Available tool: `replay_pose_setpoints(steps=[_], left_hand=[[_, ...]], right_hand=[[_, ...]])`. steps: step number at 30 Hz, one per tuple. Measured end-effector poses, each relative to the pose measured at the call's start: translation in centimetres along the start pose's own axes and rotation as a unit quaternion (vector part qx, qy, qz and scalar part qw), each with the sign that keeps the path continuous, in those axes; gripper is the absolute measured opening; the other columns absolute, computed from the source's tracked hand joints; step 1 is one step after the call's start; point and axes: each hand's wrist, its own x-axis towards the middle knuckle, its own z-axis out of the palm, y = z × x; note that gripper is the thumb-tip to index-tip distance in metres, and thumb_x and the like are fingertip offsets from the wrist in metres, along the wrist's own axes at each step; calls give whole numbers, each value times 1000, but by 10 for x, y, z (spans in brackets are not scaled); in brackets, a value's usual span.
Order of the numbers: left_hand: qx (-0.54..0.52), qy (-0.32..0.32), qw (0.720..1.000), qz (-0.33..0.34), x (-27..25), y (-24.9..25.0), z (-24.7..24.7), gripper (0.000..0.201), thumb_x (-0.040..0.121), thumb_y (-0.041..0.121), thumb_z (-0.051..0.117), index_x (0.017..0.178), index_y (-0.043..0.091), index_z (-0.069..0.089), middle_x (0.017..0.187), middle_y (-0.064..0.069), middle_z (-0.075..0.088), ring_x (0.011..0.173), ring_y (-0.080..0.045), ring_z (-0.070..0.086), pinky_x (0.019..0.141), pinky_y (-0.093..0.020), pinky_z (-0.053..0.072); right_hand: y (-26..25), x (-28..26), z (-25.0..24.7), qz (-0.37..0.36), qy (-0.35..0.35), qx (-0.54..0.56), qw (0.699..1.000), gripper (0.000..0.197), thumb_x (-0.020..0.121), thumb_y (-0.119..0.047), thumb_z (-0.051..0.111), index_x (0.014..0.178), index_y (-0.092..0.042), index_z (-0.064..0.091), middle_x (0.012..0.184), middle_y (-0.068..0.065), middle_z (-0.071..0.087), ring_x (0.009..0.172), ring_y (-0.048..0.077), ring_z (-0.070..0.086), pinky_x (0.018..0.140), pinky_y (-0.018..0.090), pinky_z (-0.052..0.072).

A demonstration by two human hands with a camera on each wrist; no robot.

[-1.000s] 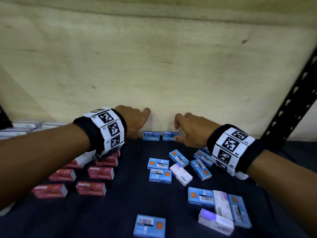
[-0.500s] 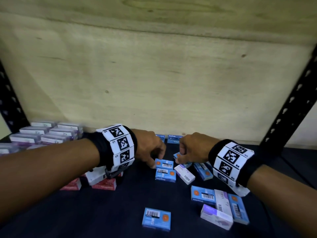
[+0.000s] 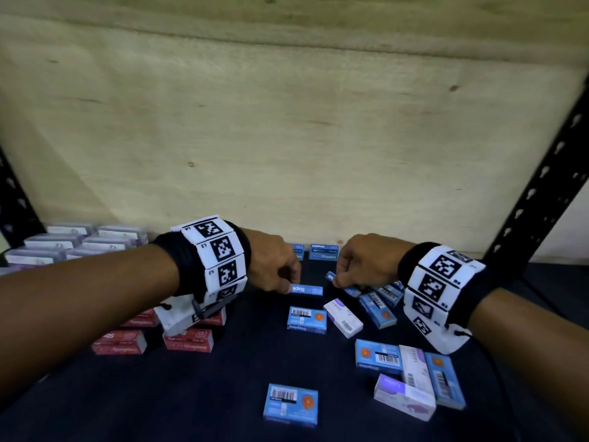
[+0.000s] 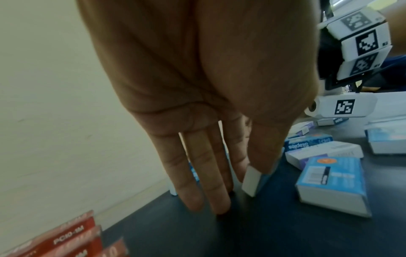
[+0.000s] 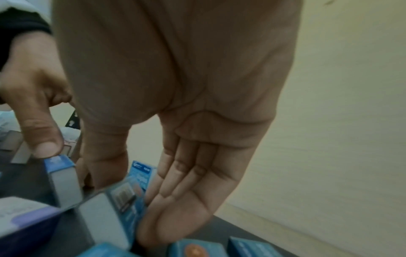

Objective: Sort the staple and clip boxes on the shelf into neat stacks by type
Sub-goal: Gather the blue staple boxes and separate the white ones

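Each hand pinches one blue staple box on edge, the left hand (image 3: 274, 266) its blue box (image 3: 306, 290) and the right hand (image 3: 360, 266) another (image 3: 331, 277), likely for transfer to the two blue boxes (image 3: 323, 252) against the shelf's (image 3: 223, 393) back wall.

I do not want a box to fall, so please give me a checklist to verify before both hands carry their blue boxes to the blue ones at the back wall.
1. Left hand pinches the blue staple box: ok.
2. Right hand pinches the second blue box: ok.
3. Both held boxes lifted clear of the shelf: cannot tell.
4. Tops of the blue boxes at the wall free: ok.
5. Types separated on the right side: not ok; a white-purple box lies among the loose blue boxes.
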Motion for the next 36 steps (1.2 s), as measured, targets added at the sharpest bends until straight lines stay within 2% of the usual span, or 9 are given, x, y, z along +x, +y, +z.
replay_pose_setpoints(steps=[3,5,8,12,17,22,26,29,36], left_hand=[[11,1,1000,-10,1,2,1,30,99,35,45,123,28,61,119,5,63,105,-14,56,94,-30,43],[18,4,1000,-16,1,2,1,32,100,33,43,126,27,59,123,4,61,110,-15,55,99,-32,42],[11,10,1000,-22,3,5,0,33,100,29,43,129,27,56,126,3,60,112,-15,55,98,-30,42],[-12,16,999,-26,3,8,0,35,97,23,45,131,32,52,121,5,62,99,-11,54,90,-25,42],[-15,21,999,-37,3,10,1,38,96,24,48,133,34,51,123,5,60,98,-11,52,90,-26,44],[8,36,999,-19,5,13,1,38,94,39,56,130,30,55,125,5,59,108,-14,55,88,-26,43],[17,43,999,-8,9,16,2,33,95,36,57,125,24,61,119,4,60,104,-14,57,84,-25,43],[14,49,999,-14,12,15,2,29,94,31,58,121,21,64,109,7,60,91,-10,53,77,-23,41],[31,63,995,-71,21,-1,-1,26,93,28,61,117,19,66,98,1,63,87,-16,56,73,-26,43]], right_hand=[[3,-4,-1,-8,-6,3,1000,24,93,-43,62,99,-22,71,81,-8,71,81,12,66,85,33,55],[3,-7,0,-12,-9,-2,1000,25,95,-43,57,106,-23,69,79,-9,70,80,11,66,86,32,54],[5,-11,-1,-15,-10,-5,1000,26,100,-37,51,116,-23,66,77,-6,71,74,7,67,81,28,52],[9,-10,3,-7,-13,22,1000,26,102,-32,48,120,-20,63,71,-6,70,60,3,65,67,20,52],[9,-14,3,-12,-12,13,1000,24,101,-26,49,121,-18,61,87,-2,75,78,9,71,79,24,54],[10,-19,2,-19,9,-25,999,27,96,-29,58,122,-21,64,113,-6,69,98,11,63,90,27,50],[14,-19,4,-29,20,-31,999,27,96,-30,61,121,-21,66,115,-5,70,101,11,63,89,26,49],[15,-16,4,-32,28,-29,999,28,96,-30,61,122,-20,66,115,-4,70,98,10,63,88,25,49],[9,-3,6,-43,60,-39,997,31,96,-30,59,124,-17,64,118,0,68,104,16,63,86,24,47]])
